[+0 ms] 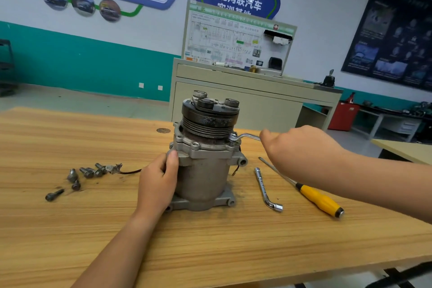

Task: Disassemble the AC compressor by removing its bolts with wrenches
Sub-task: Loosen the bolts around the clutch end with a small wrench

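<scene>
The grey AC compressor (205, 170) stands upright on the wooden table (210, 252), its black pulley on top. My left hand (159, 180) grips its left side just under the flange. My right hand (301, 149) holds the handle of a silver wrench (245, 137), whose head sits on a bolt at the flange's right edge. Several removed bolts (88, 173) lie on the table to the left of the compressor.
An L-shaped socket wrench (266, 190) and a yellow-handled screwdriver (320, 201) lie to the right of the compressor. A thin black wire (131, 172) trails from the bolts. A grey training bench (245, 96) stands behind the table, a red cabinet (342, 116) beyond it.
</scene>
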Demonstrator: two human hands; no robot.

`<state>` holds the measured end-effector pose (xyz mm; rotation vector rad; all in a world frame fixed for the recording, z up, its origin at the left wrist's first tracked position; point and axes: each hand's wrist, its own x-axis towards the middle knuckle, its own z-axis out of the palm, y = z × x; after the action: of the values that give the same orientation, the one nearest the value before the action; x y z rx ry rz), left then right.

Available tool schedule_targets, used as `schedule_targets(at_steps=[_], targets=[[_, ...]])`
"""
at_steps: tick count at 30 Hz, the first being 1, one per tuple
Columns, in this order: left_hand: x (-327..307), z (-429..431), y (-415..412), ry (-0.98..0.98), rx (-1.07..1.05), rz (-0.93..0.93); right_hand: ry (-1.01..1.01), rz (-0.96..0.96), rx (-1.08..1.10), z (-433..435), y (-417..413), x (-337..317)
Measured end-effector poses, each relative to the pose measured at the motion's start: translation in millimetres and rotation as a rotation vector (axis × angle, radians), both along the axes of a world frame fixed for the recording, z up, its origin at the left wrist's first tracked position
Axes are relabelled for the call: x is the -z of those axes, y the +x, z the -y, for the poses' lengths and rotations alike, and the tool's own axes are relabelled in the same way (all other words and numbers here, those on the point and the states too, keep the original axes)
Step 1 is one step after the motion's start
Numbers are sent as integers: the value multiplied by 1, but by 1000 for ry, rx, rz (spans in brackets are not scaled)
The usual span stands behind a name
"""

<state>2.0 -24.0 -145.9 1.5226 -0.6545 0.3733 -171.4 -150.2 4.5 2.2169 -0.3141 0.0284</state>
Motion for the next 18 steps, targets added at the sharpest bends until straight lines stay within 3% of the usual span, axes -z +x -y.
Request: schedule_targets(at_steps=[5,13,18], targets=[[2,1,3,-1,7,-1,29,41,-110,15,-2,5],[2,1,2,-20,18,0,62,60,-70,14,7,3],[2,2,3,-18,23,4,-15,31,-75,14,7,10]])
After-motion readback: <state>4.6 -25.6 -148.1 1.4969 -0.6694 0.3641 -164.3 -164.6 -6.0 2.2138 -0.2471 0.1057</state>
